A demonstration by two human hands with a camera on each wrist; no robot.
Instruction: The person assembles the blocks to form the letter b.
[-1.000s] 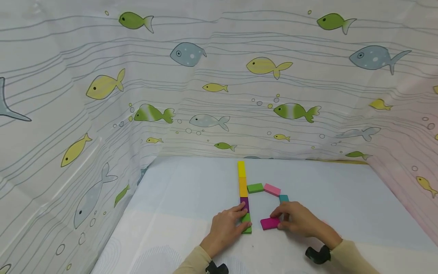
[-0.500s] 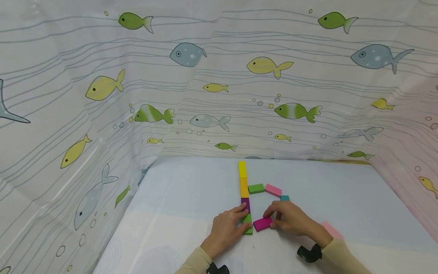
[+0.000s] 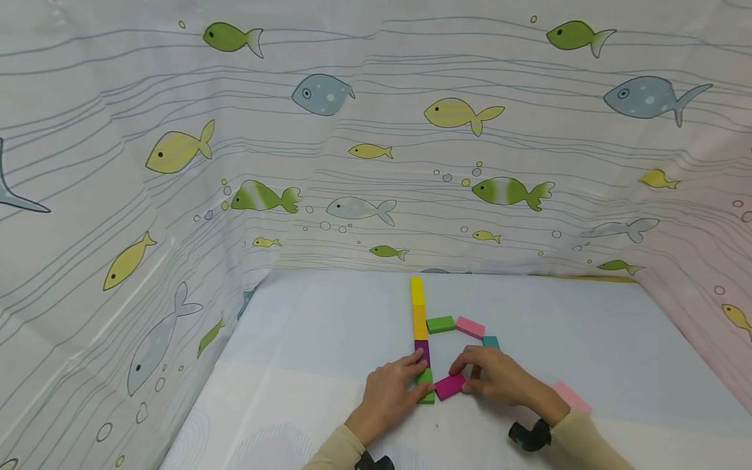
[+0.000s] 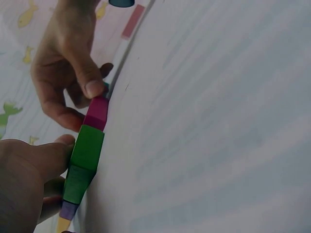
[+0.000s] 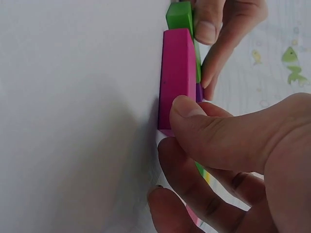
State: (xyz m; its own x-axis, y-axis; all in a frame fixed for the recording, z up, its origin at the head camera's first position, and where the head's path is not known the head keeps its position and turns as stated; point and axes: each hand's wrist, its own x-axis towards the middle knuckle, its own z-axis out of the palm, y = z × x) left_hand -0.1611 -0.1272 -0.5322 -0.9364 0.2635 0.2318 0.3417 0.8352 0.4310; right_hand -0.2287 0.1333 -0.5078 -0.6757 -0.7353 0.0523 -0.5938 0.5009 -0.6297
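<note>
On the white table (image 3: 294, 352): one set of coloured blocks, laid flat, with two bare hands at work among them.

Item, magenta block (image 3: 450, 386): pinched between thumb and finger of the right hand (image 3: 499, 375); set at a slant, its left end just beside the lower green block (image 3: 425, 376). Whether the two touch cannot be told.

Item, left hand (image 3: 388, 391): fingers extended and relaxed, resting on the purple block (image 3: 421, 345), thumb on the lower green block.

Item, straight row, end to end, from far to near: yellow block (image 3: 417, 291), orange block (image 3: 419, 322), purple block, lower green block.

Item, curve to the right of the row: upper green block (image 3: 440, 324), beside the orange block; pink block (image 3: 470, 328), angled; teal block (image 3: 490, 342), partly hidden by the right hand.

Item, pale pink piece (image 3: 571, 396): apart from the rest, partly hidden by the right forearm.

Item, cream sleeves (image 3: 590, 440), one pair, with black wrist devices (image 3: 530, 435).

Item, backdrop sheet (image 3: 405, 183): white, wavy lines, printed with green, yellow and blue-grey fish.
</note>
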